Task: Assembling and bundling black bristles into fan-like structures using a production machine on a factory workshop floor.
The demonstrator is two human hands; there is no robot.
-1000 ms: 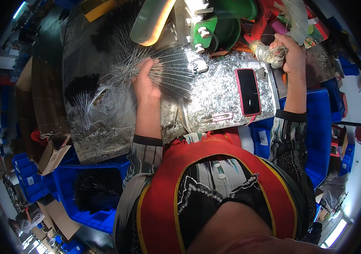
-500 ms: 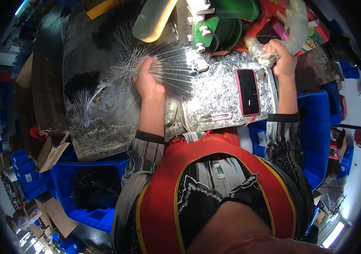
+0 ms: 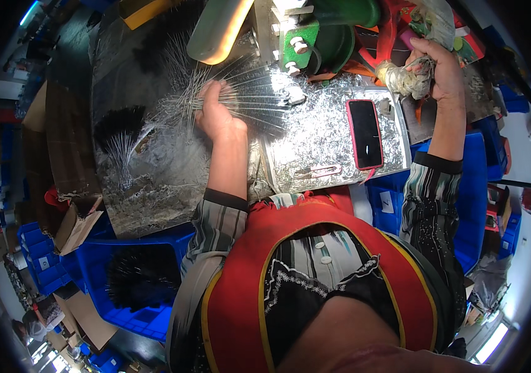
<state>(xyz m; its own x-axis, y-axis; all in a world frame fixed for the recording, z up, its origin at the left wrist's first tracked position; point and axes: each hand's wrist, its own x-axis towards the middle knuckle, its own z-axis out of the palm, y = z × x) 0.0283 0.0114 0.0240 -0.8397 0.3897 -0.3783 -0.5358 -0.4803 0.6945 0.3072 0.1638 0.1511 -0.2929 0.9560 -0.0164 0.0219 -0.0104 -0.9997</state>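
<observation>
My left hand is closed around a fanned bundle of thin wire-stemmed brushes. Their bare wire ends stick out to the left, and the bristled lengths spread right toward a green machine. At the upper right, my right hand has its fingers curled on the cloth-wrapped handle of the machine's red handwheel. Part of that grip is hidden by the wrapping. A lamp with a lit edge hangs just above the brushes.
A phone in a red case and small snips lie on the foil-covered board. Dark brush bundles rest on the worn table. Blue bins stand at both sides, the left one holding black brushes.
My right hand has swung outward to the right with the wrapped handle, and the red wheel has turned. My left hand and its brushes have shifted only slightly.
</observation>
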